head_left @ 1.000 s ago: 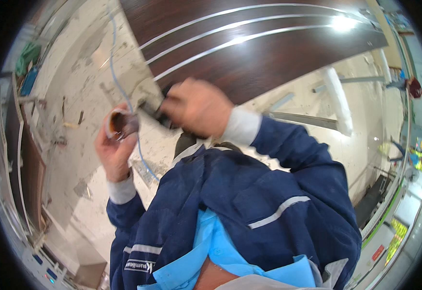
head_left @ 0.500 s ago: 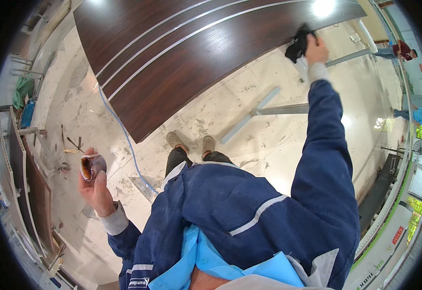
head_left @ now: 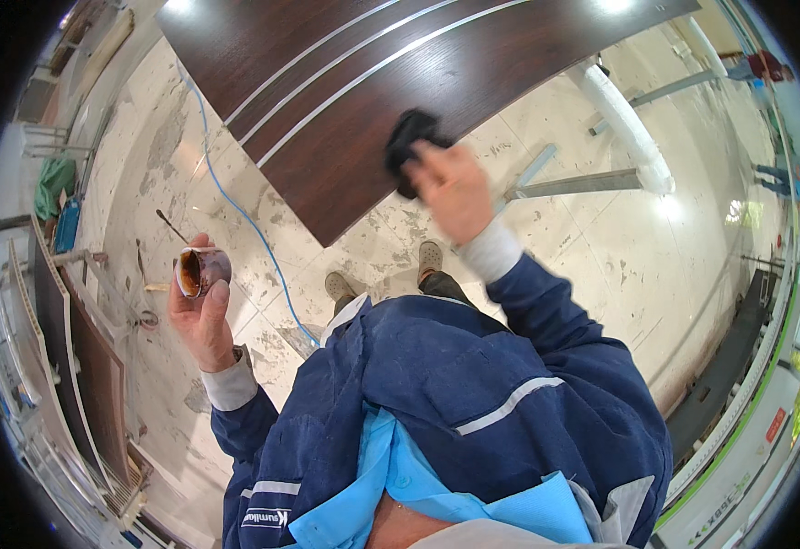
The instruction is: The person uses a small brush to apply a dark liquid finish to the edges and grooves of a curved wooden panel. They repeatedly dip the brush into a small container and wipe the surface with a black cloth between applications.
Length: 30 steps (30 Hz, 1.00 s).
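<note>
Probably a joinery workshop: a dark wood door panel (head_left: 372, 101) lies over a stained concrete floor (head_left: 601, 265).

Blue hose (head_left: 235, 197) across stained floor (head_left: 601, 247)

The left hand (head_left: 200, 316) is raised at about nine o'clock, palm toward the body, fingers curled shut around a small cup (head_left: 202, 271). The right arm stretches toward twelve o'clock, its hand (head_left: 452, 188) blurred, fingers closed on a dark cloth (head_left: 409, 145).
</note>
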### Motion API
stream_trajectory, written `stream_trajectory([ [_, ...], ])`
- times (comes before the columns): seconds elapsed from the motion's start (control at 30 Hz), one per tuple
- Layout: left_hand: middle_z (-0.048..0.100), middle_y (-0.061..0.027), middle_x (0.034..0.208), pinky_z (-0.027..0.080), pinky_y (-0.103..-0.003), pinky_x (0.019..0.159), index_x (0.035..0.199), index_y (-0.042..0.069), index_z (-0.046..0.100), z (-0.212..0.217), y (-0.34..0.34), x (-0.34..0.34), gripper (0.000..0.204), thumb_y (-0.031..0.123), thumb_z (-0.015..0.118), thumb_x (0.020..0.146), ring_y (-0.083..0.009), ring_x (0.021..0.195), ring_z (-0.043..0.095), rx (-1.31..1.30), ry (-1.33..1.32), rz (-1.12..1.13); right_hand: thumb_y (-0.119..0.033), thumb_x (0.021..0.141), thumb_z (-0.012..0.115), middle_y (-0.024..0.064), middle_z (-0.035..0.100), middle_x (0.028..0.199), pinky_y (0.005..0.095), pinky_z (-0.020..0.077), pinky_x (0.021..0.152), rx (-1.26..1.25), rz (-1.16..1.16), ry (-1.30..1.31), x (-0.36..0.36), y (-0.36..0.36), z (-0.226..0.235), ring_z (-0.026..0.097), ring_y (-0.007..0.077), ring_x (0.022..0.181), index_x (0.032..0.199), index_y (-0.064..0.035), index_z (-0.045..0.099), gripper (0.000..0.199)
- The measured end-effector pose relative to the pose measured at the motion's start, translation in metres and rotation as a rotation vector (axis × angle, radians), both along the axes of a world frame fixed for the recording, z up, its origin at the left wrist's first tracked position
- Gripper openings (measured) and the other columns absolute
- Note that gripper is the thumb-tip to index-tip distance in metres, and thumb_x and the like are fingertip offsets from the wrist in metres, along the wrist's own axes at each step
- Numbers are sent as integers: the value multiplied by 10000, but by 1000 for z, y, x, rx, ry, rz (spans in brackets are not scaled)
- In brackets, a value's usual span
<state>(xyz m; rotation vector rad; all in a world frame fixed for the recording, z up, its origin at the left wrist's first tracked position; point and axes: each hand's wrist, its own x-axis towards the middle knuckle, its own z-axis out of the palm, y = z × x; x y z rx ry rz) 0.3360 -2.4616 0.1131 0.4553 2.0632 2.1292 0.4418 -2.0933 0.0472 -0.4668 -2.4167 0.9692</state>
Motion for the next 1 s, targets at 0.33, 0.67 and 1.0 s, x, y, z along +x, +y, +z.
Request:
stream_trajectory([
  [0.33, 594, -185, 1516, 412, -433, 1196, 1473, -30, 579, -13, -122, -84, 682, 166, 851, 878, -282, 1398, 563, -88, 0, -160, -352, 923, 777, 215, 757, 1043, 394, 562, 839, -524, 377, -120, -80, -147, 91, 735, 281, 893, 1136, -30, 776, 386],
  [0.67, 616, -153, 1426, 452, -380, 1111, 1350, -13, 655, 34, -75, -90, 678, 147, 869, 727, -241, 1279, 610, -118, -138, -659, -265, 1044, 703, 124, 745, 1260, 352, 553, 1008, -986, 423, 44, -93, -189, 99, 698, 218, 1123, 1310, 53, 700, 415],
  [1.0, 632, -168, 1429, 442, -379, 1133, 1367, 22, 647, 20, 8, -79, 706, 135, 911, 722, -265, 1332, 608, -153, -58, -1058, -159, 1088, 627, 116, 761, 1187, 328, 588, 938, -1364, 256, 177, -26, -171, 65, 725, 166, 1050, 1259, 22, 714, 263],
])
